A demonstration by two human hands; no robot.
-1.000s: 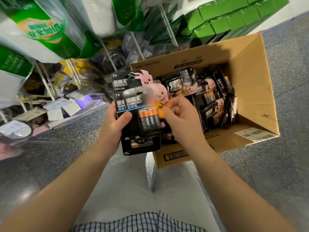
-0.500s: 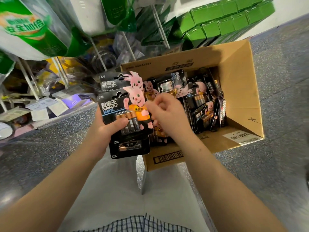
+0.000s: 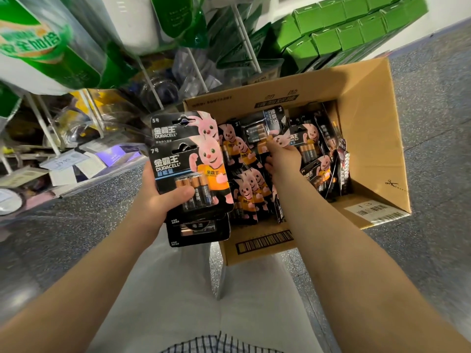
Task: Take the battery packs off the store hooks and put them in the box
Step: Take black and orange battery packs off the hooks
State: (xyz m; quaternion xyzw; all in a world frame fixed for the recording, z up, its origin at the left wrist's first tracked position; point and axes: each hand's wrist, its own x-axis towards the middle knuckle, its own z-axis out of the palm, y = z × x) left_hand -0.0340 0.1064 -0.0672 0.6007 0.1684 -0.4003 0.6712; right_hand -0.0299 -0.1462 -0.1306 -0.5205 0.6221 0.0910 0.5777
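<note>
Left hand (image 3: 163,200) clamped round a small stack of battery packs (image 3: 188,171), thumb across the front blister, fingers behind. Front pack marked 7, black card w/ pink rabbit in orange shirt; behind it a taller pack marked 5, top edge sticking up above; a third card showing below the hand. Stack held just left of the box (image 3: 377,118), overlapping its near-left corner, not inside.

Right hand (image 3: 283,156) down inside the box, fingers curled onto a pack (image 3: 265,131) lying on top of the pile near the middle; looks pinched at its lower edge, grip partly hidden by the hand itself. Forearm crossing the near wall of the box.

Cardboard box open, flaps up, on speckled grey floor (image 3: 433,123). Inside: many more battery packs (image 3: 249,194), same black cards w/ rabbit, some in rows standing on edge at left, others flat or tilted at centre and right. Barcode label on near-right flap, printed barcode on near wall.

Behind the box: green cartons (image 3: 351,29) stacked at upper right. Upper left: white rack rods (image 3: 150,80) w/ green-and-white bags (image 3: 46,47) hanging, price tags (image 3: 66,161) along shelf edge. Bottom: light trousers and checked shirt hem of the person.
</note>
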